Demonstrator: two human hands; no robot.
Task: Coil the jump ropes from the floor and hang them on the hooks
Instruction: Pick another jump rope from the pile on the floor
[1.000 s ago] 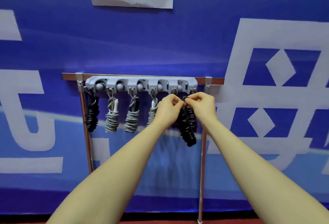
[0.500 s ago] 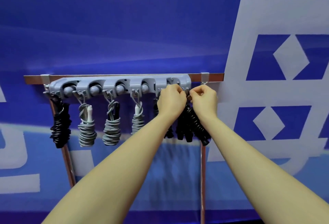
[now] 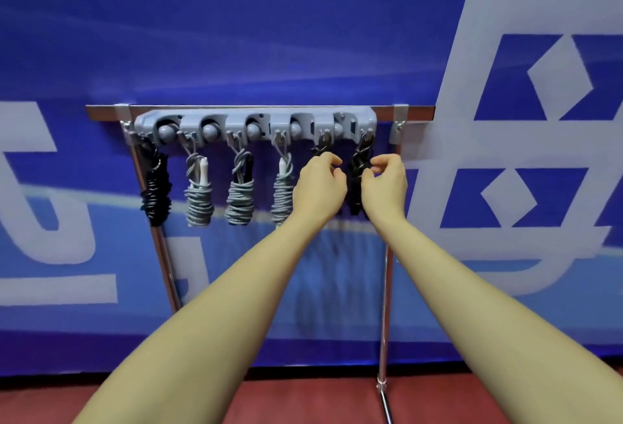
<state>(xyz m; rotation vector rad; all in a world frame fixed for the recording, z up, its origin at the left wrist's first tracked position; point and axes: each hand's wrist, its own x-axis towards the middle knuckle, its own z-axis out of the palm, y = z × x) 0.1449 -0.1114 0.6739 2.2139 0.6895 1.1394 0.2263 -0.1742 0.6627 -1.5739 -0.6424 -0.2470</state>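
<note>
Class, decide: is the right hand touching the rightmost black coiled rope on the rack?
Cannot tell. In the head view the right hand overlaps the black rope; curled fingers hide any contact or gap.

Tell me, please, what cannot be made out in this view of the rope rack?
- Fifth rope, head view: the left hand covers its coil; only the top at the hook shows.
- Last black rope: its lower coil is behind the right hand, and whether either hand touches it is unclear.
- Rack legs: the left one's foot is behind the forearm; the right runs off the bottom edge.
- Floor: only a strip shows, so ropes left there cannot be judged.
</note>
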